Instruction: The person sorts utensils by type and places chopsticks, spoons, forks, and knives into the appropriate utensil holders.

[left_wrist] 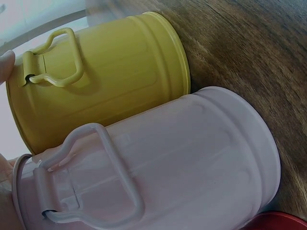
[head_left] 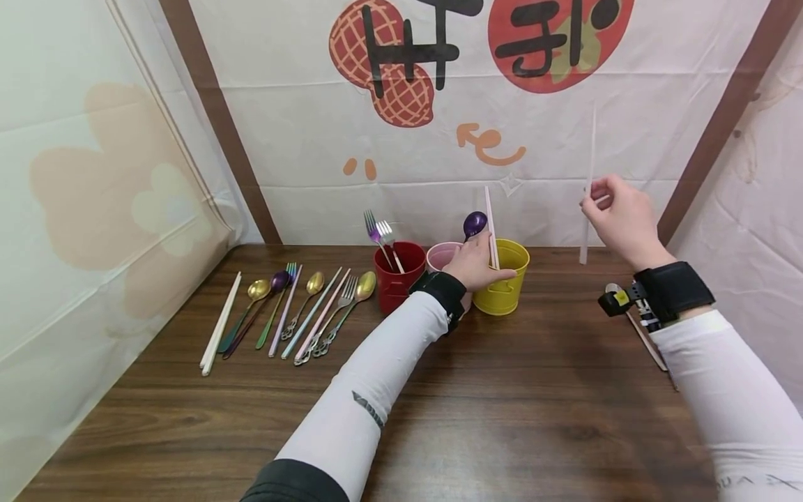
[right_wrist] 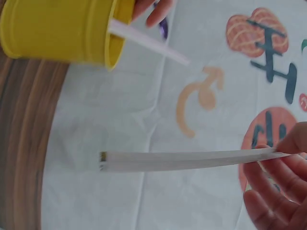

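My left hand point(head_left: 473, 266) rests over the rim of the pink bucket point(left_wrist: 192, 158), its thumb stretched across to the rim of the yellow bucket point(head_left: 498, 301). Pale pink chopsticks point(head_left: 490, 223) stand in the yellow bucket. A purple spoon point(head_left: 475, 223) rises behind the left fingers, which partly cover the pink bucket. To the right, my right hand point(head_left: 621, 216) pinches a pair of white chopsticks point(right_wrist: 177, 161) between thumb and fingers. They hang almost upright in front of the cloth, thick ends down. The right wrist view shows these two ends side by side, away from the yellow bucket.
The red bucket point(head_left: 390, 282) beside the pink one holds two forks point(head_left: 385, 240). Left on the table point(head_left: 470, 418), a row of chopsticks point(head_left: 221, 324), spoons point(head_left: 315, 282) and forks point(head_left: 348, 293) lies. Thin utensils point(head_left: 649, 341) lie beneath my right wrist. A printed cloth point(head_left: 301, 139) closes off the back.
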`<state>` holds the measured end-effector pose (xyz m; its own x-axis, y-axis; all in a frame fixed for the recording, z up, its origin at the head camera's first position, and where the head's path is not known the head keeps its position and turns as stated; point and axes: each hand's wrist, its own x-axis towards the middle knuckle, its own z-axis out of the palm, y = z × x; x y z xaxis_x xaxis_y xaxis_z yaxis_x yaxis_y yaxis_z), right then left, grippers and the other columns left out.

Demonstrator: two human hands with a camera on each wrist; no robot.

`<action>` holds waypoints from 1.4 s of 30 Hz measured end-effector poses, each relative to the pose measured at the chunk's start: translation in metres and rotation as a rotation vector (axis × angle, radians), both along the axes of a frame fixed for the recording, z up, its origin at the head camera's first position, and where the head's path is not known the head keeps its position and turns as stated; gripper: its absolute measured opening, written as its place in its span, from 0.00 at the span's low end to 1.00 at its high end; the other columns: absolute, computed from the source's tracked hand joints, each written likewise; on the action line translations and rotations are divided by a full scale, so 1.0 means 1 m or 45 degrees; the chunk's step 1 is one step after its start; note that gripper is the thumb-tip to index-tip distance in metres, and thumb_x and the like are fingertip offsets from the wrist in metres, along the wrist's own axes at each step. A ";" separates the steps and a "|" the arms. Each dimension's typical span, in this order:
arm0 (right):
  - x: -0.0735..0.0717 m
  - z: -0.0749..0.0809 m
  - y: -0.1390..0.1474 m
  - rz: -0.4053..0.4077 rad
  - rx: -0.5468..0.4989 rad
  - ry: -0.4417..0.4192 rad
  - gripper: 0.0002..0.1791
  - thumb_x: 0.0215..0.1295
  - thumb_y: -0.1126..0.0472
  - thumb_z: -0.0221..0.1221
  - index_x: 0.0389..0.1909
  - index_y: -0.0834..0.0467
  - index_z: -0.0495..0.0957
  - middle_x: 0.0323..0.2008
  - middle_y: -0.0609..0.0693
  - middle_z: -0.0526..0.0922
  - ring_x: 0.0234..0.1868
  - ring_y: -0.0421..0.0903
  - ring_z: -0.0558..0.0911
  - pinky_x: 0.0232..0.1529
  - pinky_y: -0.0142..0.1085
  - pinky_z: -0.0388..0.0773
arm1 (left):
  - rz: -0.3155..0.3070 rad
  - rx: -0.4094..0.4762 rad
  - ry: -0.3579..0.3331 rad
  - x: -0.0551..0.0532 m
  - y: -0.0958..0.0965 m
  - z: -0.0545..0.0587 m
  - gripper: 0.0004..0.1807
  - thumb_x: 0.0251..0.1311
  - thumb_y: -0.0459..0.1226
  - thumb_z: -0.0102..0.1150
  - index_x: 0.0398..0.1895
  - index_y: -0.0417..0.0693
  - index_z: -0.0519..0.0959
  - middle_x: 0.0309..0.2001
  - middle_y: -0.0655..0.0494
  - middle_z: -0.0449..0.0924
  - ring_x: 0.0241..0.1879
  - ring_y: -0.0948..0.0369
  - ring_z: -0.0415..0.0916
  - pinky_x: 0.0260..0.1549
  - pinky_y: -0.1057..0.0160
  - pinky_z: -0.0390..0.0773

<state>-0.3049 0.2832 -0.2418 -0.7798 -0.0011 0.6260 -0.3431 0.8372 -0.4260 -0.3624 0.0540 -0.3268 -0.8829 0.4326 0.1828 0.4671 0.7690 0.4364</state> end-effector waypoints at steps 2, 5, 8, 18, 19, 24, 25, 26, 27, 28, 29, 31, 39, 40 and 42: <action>0.000 0.003 -0.008 0.027 -0.038 0.070 0.14 0.70 0.60 0.53 0.47 0.68 0.73 0.41 0.65 0.80 0.39 0.59 0.79 0.34 0.32 0.65 | 0.004 0.007 -0.002 0.000 0.000 0.000 0.54 0.54 0.60 0.64 0.75 0.46 0.48 0.67 0.47 0.63 0.66 0.53 0.62 0.66 0.52 0.58; -0.002 0.005 -0.016 0.053 -0.090 0.181 0.12 0.69 0.62 0.54 0.47 0.68 0.73 0.41 0.62 0.81 0.38 0.51 0.79 0.33 0.25 0.65 | 0.010 0.003 -0.007 -0.003 -0.001 -0.001 0.54 0.54 0.61 0.64 0.75 0.47 0.47 0.67 0.48 0.63 0.67 0.53 0.62 0.66 0.52 0.58; -0.005 0.006 -0.022 0.084 -0.176 0.270 0.12 0.69 0.63 0.54 0.46 0.68 0.74 0.40 0.60 0.82 0.35 0.35 0.78 0.35 0.20 0.67 | 0.014 -0.003 -0.013 -0.005 0.000 -0.003 0.54 0.53 0.61 0.64 0.74 0.48 0.48 0.67 0.49 0.64 0.66 0.54 0.62 0.66 0.52 0.58; -0.011 -0.006 -0.036 0.158 -0.422 0.297 0.12 0.71 0.61 0.54 0.44 0.67 0.73 0.37 0.51 0.80 0.33 0.29 0.78 0.34 0.21 0.72 | 0.007 -0.009 -0.007 -0.006 0.000 -0.003 0.54 0.53 0.61 0.64 0.75 0.48 0.48 0.67 0.48 0.64 0.67 0.54 0.62 0.66 0.51 0.58; -0.012 -0.009 -0.037 0.157 -0.430 0.286 0.12 0.71 0.60 0.54 0.45 0.67 0.73 0.37 0.51 0.80 0.33 0.29 0.78 0.35 0.21 0.72 | 0.007 -0.009 -0.009 -0.006 0.000 -0.003 0.54 0.53 0.61 0.64 0.75 0.48 0.47 0.67 0.48 0.63 0.67 0.54 0.62 0.66 0.51 0.58; -0.019 -0.024 -0.041 0.183 -0.452 0.245 0.12 0.70 0.62 0.54 0.46 0.69 0.72 0.38 0.59 0.82 0.32 0.28 0.77 0.34 0.19 0.72 | 0.004 -0.013 -0.005 -0.003 0.000 -0.001 0.54 0.54 0.61 0.63 0.75 0.47 0.47 0.67 0.48 0.64 0.67 0.54 0.62 0.66 0.52 0.58; -0.020 -0.028 -0.042 0.188 -0.455 0.238 0.12 0.70 0.63 0.54 0.46 0.69 0.72 0.38 0.60 0.82 0.31 0.28 0.77 0.34 0.19 0.72 | 0.003 -0.011 -0.002 -0.002 0.000 0.000 0.53 0.54 0.61 0.63 0.74 0.47 0.48 0.67 0.48 0.64 0.66 0.54 0.62 0.66 0.52 0.58; -0.022 -0.031 -0.043 0.196 -0.457 0.228 0.12 0.70 0.64 0.54 0.46 0.69 0.72 0.38 0.61 0.82 0.31 0.29 0.78 0.34 0.19 0.72 | 0.002 -0.009 0.002 -0.002 0.000 0.000 0.53 0.54 0.60 0.63 0.74 0.47 0.48 0.67 0.48 0.64 0.66 0.53 0.62 0.66 0.52 0.58; -0.023 -0.034 -0.043 0.205 -0.459 0.215 0.12 0.70 0.64 0.54 0.46 0.70 0.72 0.39 0.61 0.82 0.31 0.29 0.78 0.34 0.19 0.73 | 0.001 -0.004 0.003 -0.001 0.000 0.001 0.53 0.55 0.60 0.64 0.74 0.46 0.49 0.66 0.48 0.65 0.66 0.53 0.62 0.66 0.51 0.58; -0.024 -0.038 -0.044 0.216 -0.465 0.200 0.12 0.70 0.65 0.54 0.46 0.70 0.72 0.39 0.62 0.81 0.31 0.30 0.78 0.34 0.19 0.73 | 0.000 -0.002 0.007 0.000 0.000 0.001 0.52 0.54 0.60 0.64 0.74 0.46 0.49 0.66 0.48 0.65 0.66 0.53 0.63 0.66 0.51 0.58; -0.026 -0.041 -0.044 0.223 -0.470 0.187 0.12 0.70 0.65 0.54 0.46 0.71 0.72 0.39 0.62 0.81 0.31 0.31 0.79 0.33 0.19 0.73 | -0.001 0.000 0.010 0.001 0.000 0.002 0.52 0.54 0.60 0.64 0.73 0.46 0.50 0.66 0.48 0.65 0.66 0.53 0.63 0.66 0.51 0.58; -0.029 -0.050 -0.045 0.243 -0.485 0.159 0.12 0.70 0.65 0.54 0.46 0.72 0.71 0.38 0.63 0.81 0.31 0.33 0.79 0.32 0.19 0.73 | -0.003 0.004 0.013 0.002 0.000 0.002 0.51 0.55 0.59 0.64 0.73 0.46 0.50 0.65 0.48 0.66 0.66 0.53 0.63 0.66 0.51 0.59; -0.040 -0.088 -0.046 0.219 -0.430 -0.014 0.10 0.69 0.67 0.54 0.44 0.71 0.73 0.36 0.62 0.81 0.34 0.38 0.78 0.35 0.23 0.71 | -0.014 0.011 0.029 0.003 -0.001 0.003 0.52 0.55 0.59 0.64 0.74 0.45 0.49 0.65 0.46 0.66 0.66 0.52 0.64 0.65 0.50 0.59; -0.041 -0.093 -0.046 0.202 -0.405 -0.037 0.09 0.69 0.67 0.55 0.43 0.71 0.74 0.36 0.62 0.81 0.35 0.41 0.78 0.37 0.25 0.70 | -0.015 0.012 0.030 0.002 -0.001 0.002 0.52 0.55 0.59 0.64 0.74 0.45 0.49 0.65 0.46 0.66 0.66 0.52 0.64 0.65 0.50 0.60; -0.041 -0.100 -0.047 0.169 -0.346 -0.066 0.09 0.68 0.66 0.57 0.41 0.70 0.77 0.35 0.62 0.81 0.36 0.46 0.78 0.38 0.30 0.70 | -0.014 0.012 0.036 0.002 0.000 0.001 0.52 0.55 0.59 0.64 0.74 0.45 0.49 0.65 0.46 0.66 0.65 0.52 0.64 0.65 0.50 0.60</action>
<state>-0.3464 0.2366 -0.3422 -0.8151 0.0571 0.5765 -0.4136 0.6396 -0.6480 -0.3606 0.0535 -0.3254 -0.8724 0.4406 0.2114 0.4879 0.7597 0.4300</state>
